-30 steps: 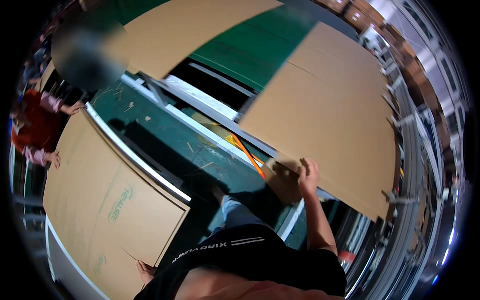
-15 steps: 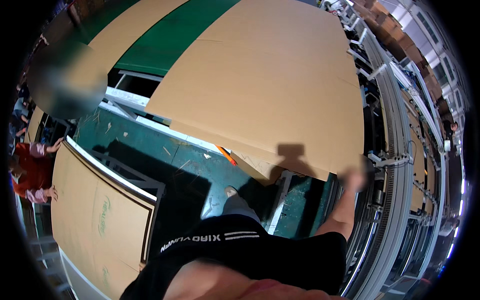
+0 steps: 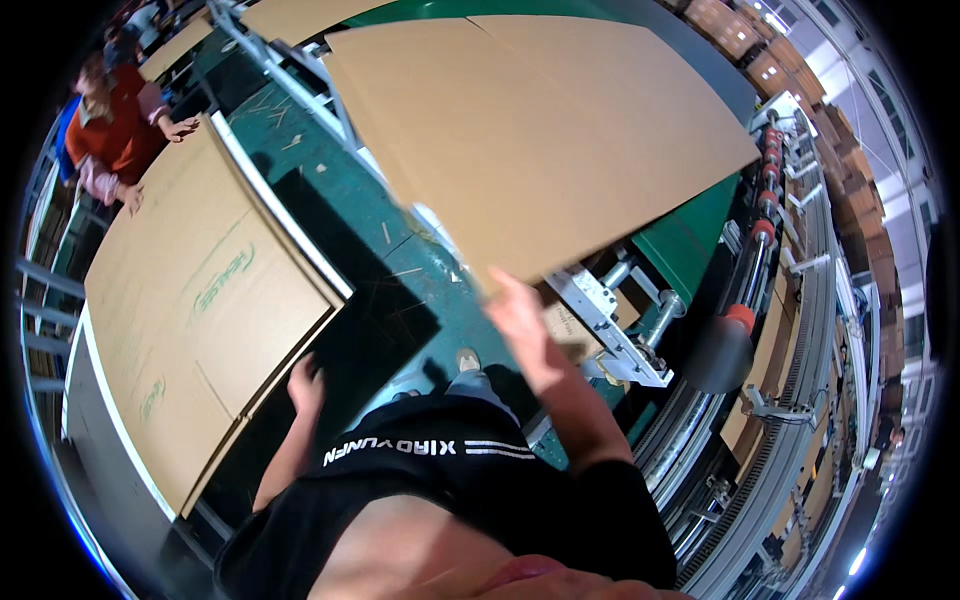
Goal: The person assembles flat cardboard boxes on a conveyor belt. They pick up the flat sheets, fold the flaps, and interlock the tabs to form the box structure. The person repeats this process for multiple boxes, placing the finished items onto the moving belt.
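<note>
At the far left a co-worker in a red top (image 3: 108, 125) stands at the end of the stack of flat cardboard sheets (image 3: 190, 300), both hands resting on its far edge. That stack lies on a white-edged table (image 3: 100, 400) and bears green printing; its near right corner sits just beside your left side.

Your left hand (image 3: 305, 385) hangs low over the dark gap next to that stack, close to its edge. It holds nothing, and its fingers look loosely curled; I cannot tell whether it touches the cardboard.

Below you, the green floor (image 3: 400, 270) is scattered with small scraps, and 1 of your shoes (image 3: 467, 360) shows just above your black shirt (image 3: 440, 480).

Your right hand (image 3: 520, 320) is raised, fingers spread flat against the near corner of the large cardboard sheet (image 3: 540, 140). It supports that sheet from beneath rather than closing around it. The sheet is tilted, spanning from the upper middle toward the right, above the floor and the machine.

Right of your hand, a white metal bracket with rollers (image 3: 620, 320) sits under the sheet's lower edge. Further right runs a long conveyor frame (image 3: 790, 330) with red-tipped rollers, and brown stacks (image 3: 790, 60) stand in the top right corner.
</note>
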### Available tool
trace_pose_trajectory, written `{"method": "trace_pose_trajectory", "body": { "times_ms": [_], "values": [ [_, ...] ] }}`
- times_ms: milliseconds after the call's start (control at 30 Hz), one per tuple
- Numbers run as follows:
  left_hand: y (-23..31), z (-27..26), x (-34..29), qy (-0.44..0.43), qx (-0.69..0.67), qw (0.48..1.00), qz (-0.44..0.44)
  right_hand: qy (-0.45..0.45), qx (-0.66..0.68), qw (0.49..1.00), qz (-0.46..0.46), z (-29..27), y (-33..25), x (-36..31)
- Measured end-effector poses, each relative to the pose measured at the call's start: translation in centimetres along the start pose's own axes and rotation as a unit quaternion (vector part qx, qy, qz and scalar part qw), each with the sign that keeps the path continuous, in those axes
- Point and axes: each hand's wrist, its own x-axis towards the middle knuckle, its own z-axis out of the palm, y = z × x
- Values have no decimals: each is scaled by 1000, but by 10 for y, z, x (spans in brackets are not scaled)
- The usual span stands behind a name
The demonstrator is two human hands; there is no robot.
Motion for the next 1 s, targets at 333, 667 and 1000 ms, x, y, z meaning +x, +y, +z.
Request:
{"method": "trace_pose_trajectory", "body": {
  "times_ms": [333,667,1000],
  "values": [
    [138,172,133,-389,-580,698,-159,-563,118,814,-80,359,-102,-177],
    [220,133,193,-238,-587,748,-199,56,-482,753,-445,12,-192,228],
    [172,-30,188,-123,-500,834,-197,132,18,979,-158,-64,-70,294]
  ]
}}
